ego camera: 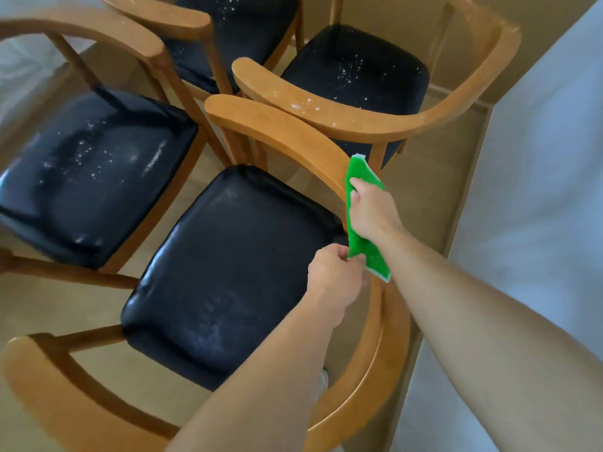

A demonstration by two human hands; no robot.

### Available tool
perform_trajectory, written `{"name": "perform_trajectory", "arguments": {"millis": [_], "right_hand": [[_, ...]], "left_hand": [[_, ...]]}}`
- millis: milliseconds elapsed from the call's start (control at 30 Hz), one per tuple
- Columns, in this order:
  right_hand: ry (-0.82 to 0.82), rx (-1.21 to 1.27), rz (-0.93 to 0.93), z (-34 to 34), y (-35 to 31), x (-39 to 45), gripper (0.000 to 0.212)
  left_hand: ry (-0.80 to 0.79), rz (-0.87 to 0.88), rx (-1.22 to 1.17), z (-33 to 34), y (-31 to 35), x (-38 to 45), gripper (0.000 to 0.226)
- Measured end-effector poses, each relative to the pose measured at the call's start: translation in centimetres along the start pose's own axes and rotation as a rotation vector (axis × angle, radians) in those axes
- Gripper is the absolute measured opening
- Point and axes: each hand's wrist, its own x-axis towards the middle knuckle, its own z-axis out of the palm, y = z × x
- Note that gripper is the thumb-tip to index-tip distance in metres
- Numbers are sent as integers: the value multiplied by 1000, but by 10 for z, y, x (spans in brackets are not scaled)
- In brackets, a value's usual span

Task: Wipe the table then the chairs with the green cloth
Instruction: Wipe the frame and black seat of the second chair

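Four wooden armchairs with black padded seats, grouped close together on a pale tan floor (424, 190); view looks down from the head camera.

Nearest chair (228, 256): curved wooden backrest rail sweeps round its right side; seat shows faint dull smears, few specks.

Green cloth (360, 207) draped over that backrest rail on the right side of the nearest chair; upper end pressed against the wood, lower end hanging below the rail with a pale edge showing.

Right hand (370, 212): fingers curled round the upper half of the cloth, grasping it against the rail; forearm enters from the lower right.

Left hand (336, 282): fingers (342, 254) clenched on the lower part of the cloth, pinching it just beside the rail; forearm enters from the bottom edge; the two hands sit near each other, one above the other along the cloth.

Left chair (91, 177): seat scattered with white specks and dusty streaks.

Far right chair (355, 76): white specks across the seat; more specks on its wooden backrest rail, which stands just beside the nearest chair's rail.

Far left chair (228, 37): partly cut by the top edge; specks on the seat.

White fabric surface (538, 190) fills the right side; cannot tell what it is.
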Motion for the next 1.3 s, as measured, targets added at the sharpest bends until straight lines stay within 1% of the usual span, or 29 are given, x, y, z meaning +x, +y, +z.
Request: {"name": "perform_trajectory", "arguments": {"millis": [67, 100, 133, 200, 233, 300, 367, 433, 533, 600, 667, 733, 833, 900, 967, 1067, 1133, 1200, 1267, 1300], "right_hand": [[-52, -102, -101, 5, -8, 22, 35], [-76, -126, -93, 5, -8, 30, 36], [-96, -128, -48, 4, -5, 34, 39], [-105, -106, 104, -2, 8, 29, 42], [-100, -106, 181, -5, 17, 22, 39], [-84, -65, 317, -10, 40, 1, 25], [-23, 35, 411, -16, 57, -22, 21], [107, 139, 449, -24, 65, -42, 27], [265, 331, 466, -38, 60, -69, 37], [284, 423, 439, -46, 49, -85, 38], [242, 443, 388, -51, 34, -97, 38], [168, 439, 327, -53, 17, -111, 39], [78, 433, 237, -47, -2, -130, 39], [55, 444, 246, -39, -15, -144, 40], [35, 494, 301, -27, -28, -161, 41], [-29, 681, 399, -2, -56, -192, 39], [-138, 830, 456, 15, -80, -212, 36], [-310, 963, 512, 31, -109, -232, 38], [-467, 1010, 504, 46, -141, -251, 45], [-517, 1028, 472, 55, -157, -260, 49]], "left_hand": [[49, 12, -14, -1, 10, 10, 12], [66, 21, 6, -1, 15, 14, 12], [74, 27, 28, -1, 21, 15, 13], [48, 25, 64, 1, 27, 14, 15], [18, 15, 86, 3, 28, 12, 15], [-63, -10, 140, 8, 27, 4, 14], [-130, -22, 174, 12, 23, -6, 12], [-166, -8, 226, 13, 20, -17, 12], [-169, 3, 284, 4, 20, -31, 9], [-137, 23, 345, -8, 20, -38, 7], [-92, 63, 459, -24, 19, -45, 8], [-51, 83, 542, -40, 16, -53, 10], [-10, 76, 541, -66, 8, -65, 11], [-3, 64, 429, -86, 3, -77, 11], [9, 53, 233, -109, -5, -93, 11], [23, 51, 64, -153, -21, -118, 10], [23, 61, 5, -185, -33, -132, 9], [41, 87, -9, -217, -42, -142, 7], [58, 110, 17, -248, -50, -148, 6], [65, 117, 26, -263, -54, -150, 7]]}}
